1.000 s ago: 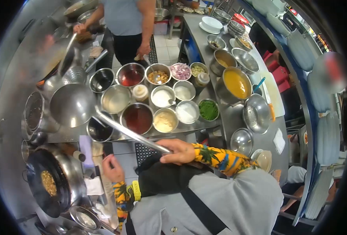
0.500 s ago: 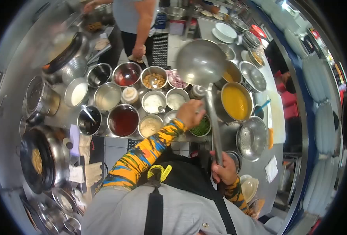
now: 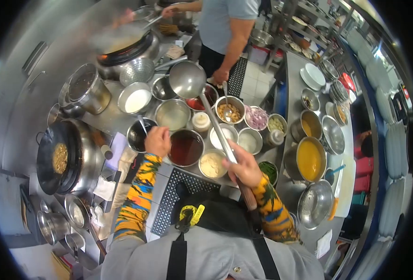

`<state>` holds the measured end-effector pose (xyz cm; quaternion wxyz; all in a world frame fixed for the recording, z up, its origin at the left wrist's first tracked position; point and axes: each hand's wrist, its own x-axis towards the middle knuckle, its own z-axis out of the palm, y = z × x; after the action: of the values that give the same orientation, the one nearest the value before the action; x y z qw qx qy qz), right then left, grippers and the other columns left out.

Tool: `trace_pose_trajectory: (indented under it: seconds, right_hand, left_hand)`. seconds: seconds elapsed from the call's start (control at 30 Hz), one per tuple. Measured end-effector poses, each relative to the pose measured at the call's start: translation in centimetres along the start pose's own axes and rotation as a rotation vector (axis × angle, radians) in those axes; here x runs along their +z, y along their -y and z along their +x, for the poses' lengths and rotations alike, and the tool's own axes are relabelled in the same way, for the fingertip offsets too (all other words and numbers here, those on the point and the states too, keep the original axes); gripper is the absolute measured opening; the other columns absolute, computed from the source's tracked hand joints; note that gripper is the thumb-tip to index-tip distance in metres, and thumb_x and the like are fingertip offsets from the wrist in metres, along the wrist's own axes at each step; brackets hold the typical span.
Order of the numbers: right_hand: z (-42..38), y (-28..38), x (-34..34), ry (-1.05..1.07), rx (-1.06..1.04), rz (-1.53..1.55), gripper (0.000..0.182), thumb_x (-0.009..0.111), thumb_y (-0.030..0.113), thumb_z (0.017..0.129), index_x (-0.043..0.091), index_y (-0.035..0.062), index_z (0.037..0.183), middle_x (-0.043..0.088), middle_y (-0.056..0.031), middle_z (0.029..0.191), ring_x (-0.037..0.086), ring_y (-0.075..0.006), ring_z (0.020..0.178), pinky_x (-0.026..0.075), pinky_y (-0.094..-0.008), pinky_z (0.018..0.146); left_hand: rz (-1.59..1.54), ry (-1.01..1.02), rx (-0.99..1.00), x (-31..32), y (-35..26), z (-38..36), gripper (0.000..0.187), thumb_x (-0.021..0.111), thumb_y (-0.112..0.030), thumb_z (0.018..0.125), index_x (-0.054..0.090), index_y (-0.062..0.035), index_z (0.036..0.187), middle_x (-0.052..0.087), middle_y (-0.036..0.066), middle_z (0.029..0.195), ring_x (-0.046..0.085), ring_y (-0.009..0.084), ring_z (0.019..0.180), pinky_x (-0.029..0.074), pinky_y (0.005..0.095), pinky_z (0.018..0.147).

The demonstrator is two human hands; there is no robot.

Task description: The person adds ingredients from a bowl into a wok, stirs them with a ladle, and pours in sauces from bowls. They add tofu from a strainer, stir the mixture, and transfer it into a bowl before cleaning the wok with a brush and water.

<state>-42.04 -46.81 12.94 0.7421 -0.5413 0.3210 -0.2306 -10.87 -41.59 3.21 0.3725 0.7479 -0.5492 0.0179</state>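
A grey shirt (image 3: 206,254) is worn, seen along the bottom of the frame and crossed by two black straps (image 3: 177,261); at lower centre it is fitted with a round button (image 3: 237,269). Above the left strap, a bright yellow band (image 3: 197,215) (darkly marked) is set against black apron cloth (image 3: 225,212). Patterned sleeves (image 3: 138,200) are worn — orange-yellow, printed with dark leaf shapes and blue patches.

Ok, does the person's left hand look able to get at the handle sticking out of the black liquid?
Probably yes: the left hand looks free, right beside the bowl of black liquid, and nothing visible blocks the handle. The ladle is in the right hand, off to the side.
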Motion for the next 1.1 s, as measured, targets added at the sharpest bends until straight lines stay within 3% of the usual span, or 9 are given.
trace_pose_trajectory:
  seconds: [0.07,0.13,0.2,0.33,0.37,0.47,0.6,0.77,1.1]
  right_hand:
    - [6.3,0.8,1.4,0.037,-0.004,-0.244,0.066,0.06,0.007,0.087,0.031,-0.0002,0.146,0.055,-0.0014,0.072,0.053,-0.0095,0.05,0.043,-0.0252,0.045]
    - [11.1,1.8,2.9,0.119,-0.181,-0.636,0.066,0.061,0.009,0.084,0.035,-0.0029,0.144,0.061,-0.0078,0.078,0.058,-0.0133,0.054,0.048,-0.0285,0.05]
    - [14.5,0.9,4.1,0.045,-0.147,-0.847,0.068,0.058,0.01,0.079,0.035,-0.0059,0.142,0.062,-0.0218,0.099,0.061,-0.029,0.089,0.048,-0.0354,0.079]
    - [17.9,0.8,6.0,0.009,-0.076,-1.087,0.069,0.057,0.011,0.077,0.036,-0.0081,0.14,0.057,-0.0329,0.12,0.055,-0.0408,0.117,0.042,-0.0398,0.103]
    - [19.1,-1.6,5.0,-0.05,-0.254,-1.171,0.065,0.061,0.017,0.08,0.041,-0.0053,0.138,0.065,-0.0258,0.094,0.067,-0.0326,0.083,0.052,-0.0368,0.079]
    - [18.7,0.6,7.1,0.008,-0.061,-1.111,0.063,0.06,0.016,0.079,0.043,-0.0049,0.136,0.065,-0.0236,0.088,0.067,-0.0315,0.077,0.053,-0.0368,0.075]
    - [18.3,0.9,8.3,0.023,0.152,-0.586,0.065,0.056,0.002,0.076,0.044,0.0045,0.14,0.058,-0.0077,0.067,0.058,-0.0143,0.052,0.049,-0.0301,0.052]
    - [16.4,0.4,8.2,-0.043,0.189,-0.193,0.068,0.06,0.001,0.078,0.039,0.0048,0.143,0.06,-0.006,0.072,0.055,-0.0143,0.048,0.046,-0.0287,0.041]
    - [14.9,0.4,5.4,-0.023,0.129,-0.035,0.063,0.059,0.0,0.08,0.039,-0.0017,0.14,0.06,-0.0059,0.073,0.054,-0.0127,0.048,0.044,-0.0273,0.041]
  left_hand:
    - [0.211,0.045,0.064,-1.0,6.0,2.3,0.016,0.055,-0.013,0.086,0.065,-0.007,0.097,0.063,0.013,0.096,0.06,0.0354,0.089,0.047,0.046,0.079]
    - [0.368,0.175,0.082,-1.8,9.1,3.9,0.023,0.057,-0.01,0.081,0.064,-0.0084,0.103,0.062,0.01,0.109,0.056,0.0326,0.103,0.044,0.0459,0.087]
    - [0.493,0.271,0.159,-2.4,10.9,4.9,0.027,0.059,-0.009,0.078,0.064,-0.0092,0.105,0.06,0.009,0.114,0.054,0.0313,0.108,0.043,0.0452,0.089]
    - [0.531,0.464,0.156,-3.6,12.2,6.2,0.03,0.067,-0.01,0.073,0.064,-0.0094,0.103,0.06,0.007,0.112,0.054,0.0281,0.108,0.043,0.0414,0.089]
    - [0.554,0.478,0.16,-4.0,12.3,6.4,0.029,0.07,-0.011,0.072,0.064,-0.009,0.1,0.06,0.007,0.107,0.055,0.028,0.106,0.043,0.0414,0.087]
    - [0.581,0.466,0.208,-4.9,13.4,6.3,0.026,0.068,-0.01,0.072,0.064,-0.0087,0.098,0.059,0.01,0.1,0.058,0.0293,0.098,0.046,0.0415,0.082]
    - [0.53,0.426,0.206,-5.2,16.0,5.8,0.023,0.066,-0.008,0.073,0.063,-0.0071,0.096,0.057,0.013,0.095,0.061,0.0312,0.089,0.049,0.0423,0.076]
    - [0.523,0.54,0.224,-8.9,13.6,5.1,0.013,0.064,-0.007,0.074,0.067,-0.0044,0.087,0.058,0.015,0.095,0.063,0.0331,0.087,0.052,0.0435,0.075]
    - [0.59,0.723,-0.003,-10.4,8.9,1.6,0.013,0.063,-0.013,0.076,0.071,-0.0062,0.085,0.069,0.019,0.089,0.068,0.032,0.086,0.055,0.042,0.073]
